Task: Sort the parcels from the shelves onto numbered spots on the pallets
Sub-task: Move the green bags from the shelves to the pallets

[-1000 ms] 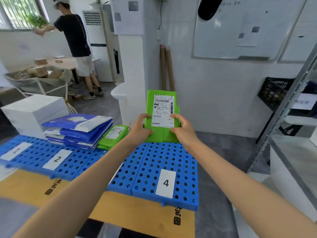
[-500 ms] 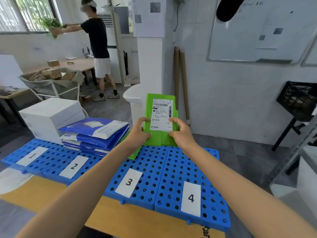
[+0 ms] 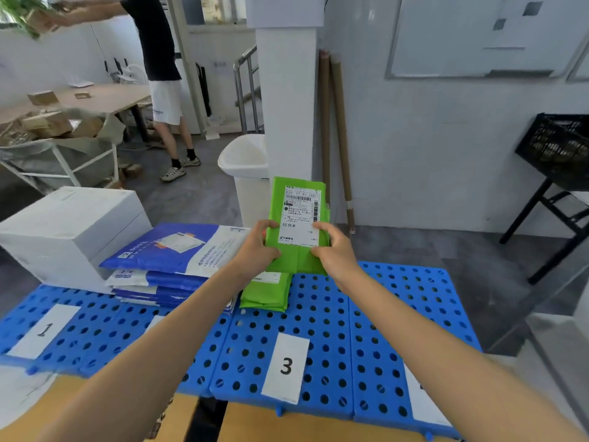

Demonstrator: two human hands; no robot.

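Both hands clamp one green parcel (image 3: 298, 260) and hold it upright, its white shipping label facing the camera. The left hand (image 3: 256, 247) grips the left edge with the thumb on the front. The right hand (image 3: 334, 250) pinches the right edge the same way. The parcel hangs in the air above the far side of the blue perforated pallets (image 3: 322, 317), over the section marked with the number 3 card (image 3: 286, 366). Just below it a second green parcel (image 3: 266, 295) lies flat on that section. To the left a stack of blue mailers (image 3: 172, 253) rests on the pallets, and beside it a white box (image 3: 70, 224) stands behind the number 1 card (image 3: 44, 330). Behind stand a white bin (image 3: 245, 157) and two cardboard tubes (image 3: 338, 138) leaning against the wall.
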